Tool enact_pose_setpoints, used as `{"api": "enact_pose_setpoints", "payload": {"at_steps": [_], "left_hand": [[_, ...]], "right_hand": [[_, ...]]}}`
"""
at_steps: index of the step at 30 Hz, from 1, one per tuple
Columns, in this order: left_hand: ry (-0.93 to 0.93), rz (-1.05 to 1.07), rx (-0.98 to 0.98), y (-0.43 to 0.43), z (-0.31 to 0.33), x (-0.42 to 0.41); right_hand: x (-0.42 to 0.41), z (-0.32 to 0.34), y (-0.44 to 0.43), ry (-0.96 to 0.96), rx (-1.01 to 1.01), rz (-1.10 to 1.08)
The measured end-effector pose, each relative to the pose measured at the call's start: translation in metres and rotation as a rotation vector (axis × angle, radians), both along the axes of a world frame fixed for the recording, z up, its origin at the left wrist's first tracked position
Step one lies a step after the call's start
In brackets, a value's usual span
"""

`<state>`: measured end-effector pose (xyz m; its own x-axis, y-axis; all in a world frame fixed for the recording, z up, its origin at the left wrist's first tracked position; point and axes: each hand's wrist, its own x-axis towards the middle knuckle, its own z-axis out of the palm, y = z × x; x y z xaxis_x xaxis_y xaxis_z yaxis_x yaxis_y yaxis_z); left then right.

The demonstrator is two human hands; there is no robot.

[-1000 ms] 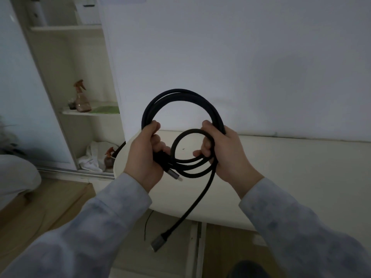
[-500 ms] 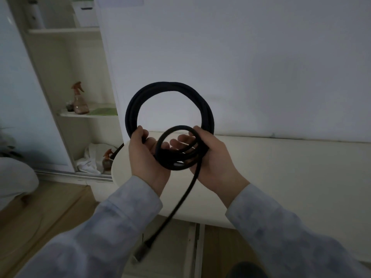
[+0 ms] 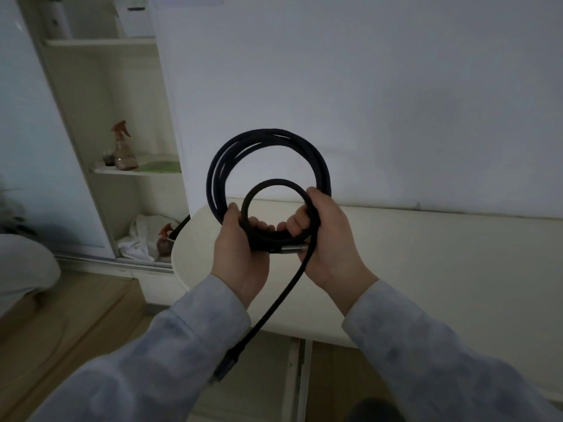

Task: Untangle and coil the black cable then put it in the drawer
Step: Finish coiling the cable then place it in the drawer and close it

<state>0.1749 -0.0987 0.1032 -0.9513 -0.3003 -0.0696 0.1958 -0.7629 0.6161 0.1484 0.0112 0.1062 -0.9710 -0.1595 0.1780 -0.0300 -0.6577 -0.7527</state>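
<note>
The black cable is wound into a large upright coil of several turns, with a smaller loop in front of it. My left hand grips the bottom left of the coil. My right hand holds the bottom right, fingers hooked through the small loop. A grey metal plug shows between the two hands. One loose tail hangs down and left, ending in a second plug near my left sleeve. No drawer is in view.
A cream table runs along the white wall just behind the hands. An open shelf unit at the left holds a spray bottle, a second bottle and crumpled white cloth lower down. Wooden floor lies below.
My hands came closer together at the coil's bottom. The small loop grew rounder and stands higher. The hanging tail swung left, and the grey plug now shows between the hands.
</note>
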Motion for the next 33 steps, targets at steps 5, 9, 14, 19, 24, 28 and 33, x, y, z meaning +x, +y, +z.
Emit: {"api": "enact_pose_setpoints", "payload": {"at_steps": [5, 9, 14, 19, 24, 28, 33], "left_hand": [[-0.184, -0.236, -0.366, -0.006, -0.009, 0.008], [-0.274, -0.602, -0.814, -0.005, -0.014, 0.020], [-0.182, -0.602, -1.179, -0.018, -0.018, 0.013], [-0.178, -0.244, -1.007, -0.042, -0.004, 0.000], [-0.074, 0.078, -0.636, -0.081, 0.014, -0.013], [0.071, 0.135, -0.681, -0.091, 0.018, -0.010], [0.127, 0.271, -1.160, -0.082, 0.023, -0.003]], "right_hand": [[-0.005, 0.011, 0.011, -0.069, -0.024, -0.137], [-0.009, 0.018, 0.016, -0.046, -0.028, -0.170], [-0.013, 0.022, 0.026, 0.011, 0.032, -0.175], [-0.029, 0.024, 0.046, 0.019, -0.031, -0.218], [-0.037, 0.012, 0.064, -0.006, 0.129, -0.237], [-0.040, 0.001, 0.065, 0.021, 0.380, -0.295], [-0.036, -0.002, 0.062, 0.084, 0.502, -0.160]]}}
